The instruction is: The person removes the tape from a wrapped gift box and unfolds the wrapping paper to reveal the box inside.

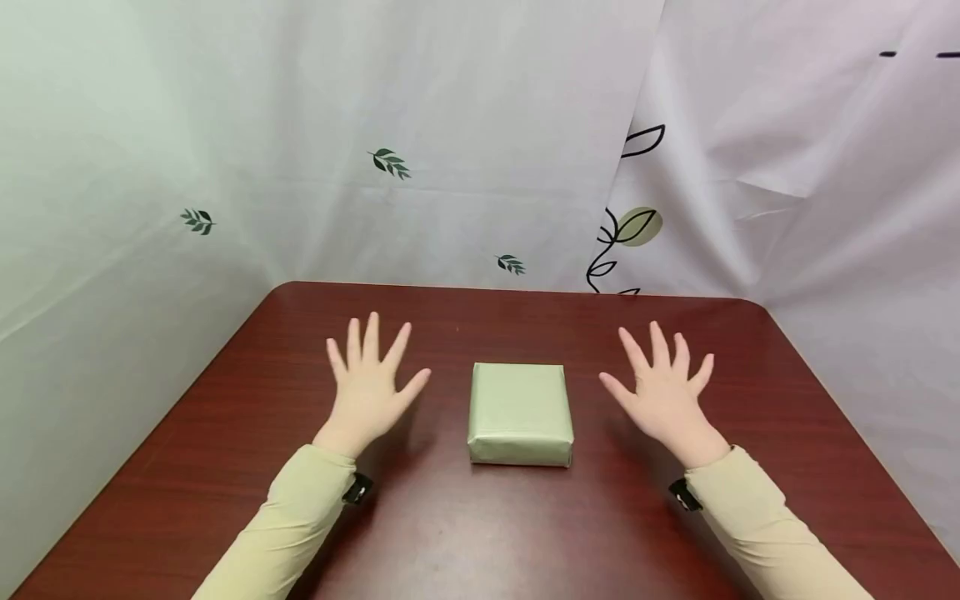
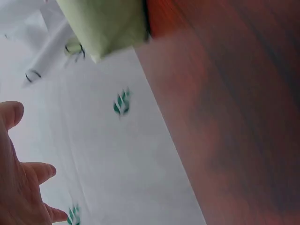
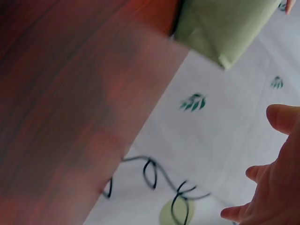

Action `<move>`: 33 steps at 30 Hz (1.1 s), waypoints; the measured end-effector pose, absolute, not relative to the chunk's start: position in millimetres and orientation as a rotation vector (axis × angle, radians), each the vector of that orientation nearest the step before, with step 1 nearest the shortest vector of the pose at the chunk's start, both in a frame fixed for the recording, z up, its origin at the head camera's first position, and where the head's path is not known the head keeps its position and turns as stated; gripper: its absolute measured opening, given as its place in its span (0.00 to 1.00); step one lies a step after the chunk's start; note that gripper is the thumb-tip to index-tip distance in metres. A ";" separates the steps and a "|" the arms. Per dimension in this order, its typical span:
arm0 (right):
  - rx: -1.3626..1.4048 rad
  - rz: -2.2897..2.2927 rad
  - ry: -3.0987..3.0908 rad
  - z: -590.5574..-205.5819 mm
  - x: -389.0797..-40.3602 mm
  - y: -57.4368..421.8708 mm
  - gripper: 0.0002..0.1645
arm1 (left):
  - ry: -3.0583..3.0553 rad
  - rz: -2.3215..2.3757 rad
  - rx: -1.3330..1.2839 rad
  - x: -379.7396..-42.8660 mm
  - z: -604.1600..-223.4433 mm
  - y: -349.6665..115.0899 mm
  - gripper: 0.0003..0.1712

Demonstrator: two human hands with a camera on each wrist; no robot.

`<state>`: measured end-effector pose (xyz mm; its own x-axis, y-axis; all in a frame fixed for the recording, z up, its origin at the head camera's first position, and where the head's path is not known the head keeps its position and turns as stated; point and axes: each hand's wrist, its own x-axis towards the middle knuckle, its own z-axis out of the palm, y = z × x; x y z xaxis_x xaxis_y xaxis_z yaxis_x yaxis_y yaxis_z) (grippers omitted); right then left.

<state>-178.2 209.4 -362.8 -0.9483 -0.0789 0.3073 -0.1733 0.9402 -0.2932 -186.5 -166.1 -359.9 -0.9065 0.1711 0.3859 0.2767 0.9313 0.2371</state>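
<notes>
A square box wrapped in pale green paper (image 1: 521, 407) lies flat on the dark red wooden table, between the two hands. To its left, my left hand (image 1: 366, 400) is held with fingers spread and touches nothing. My right hand (image 1: 669, 402) is spread in the same way on the other side, apart from the box. In the left wrist view, part of the wrapped box (image 2: 110, 26) shows at the top, with the left hand (image 2: 21, 183) at the lower left. The right wrist view shows the box (image 3: 225, 28) at the top and the right hand (image 3: 276, 173) at the right.
The glossy table (image 1: 480, 533) has rounded far corners. White cloth (image 1: 465, 100) printed with leaves hangs behind it and along both sides. Each wrist wears a small black device, one at the left cuff (image 1: 357, 488) and one at the right cuff (image 1: 685, 494).
</notes>
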 end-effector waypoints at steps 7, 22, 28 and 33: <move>0.325 0.483 -2.864 -363.1 -175.1 180.6 0.43 | -2.701 -0.435 -0.529 -187.4 -363.9 -125.1 0.41; 0.541 0.491 -2.898 -378.3 -164.0 149.2 0.38 | -2.887 -0.490 -0.717 -175.6 -374.5 -98.0 0.37; 0.566 0.484 -2.904 -379.8 -161.8 147.9 0.35 | -2.909 -0.491 -0.734 -174.2 -377.6 -100.2 0.35; 0.620 0.499 -2.903 -376.3 -158.3 146.6 0.32 | -2.919 -0.517 -0.754 -172.7 -379.0 -103.7 0.35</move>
<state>-158.3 146.6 -376.3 -0.9068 -0.3740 0.1944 -0.4174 0.8608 -0.2912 -172.7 -103.7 -379.0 -0.8753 0.4556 0.1619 0.4835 0.8218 0.3014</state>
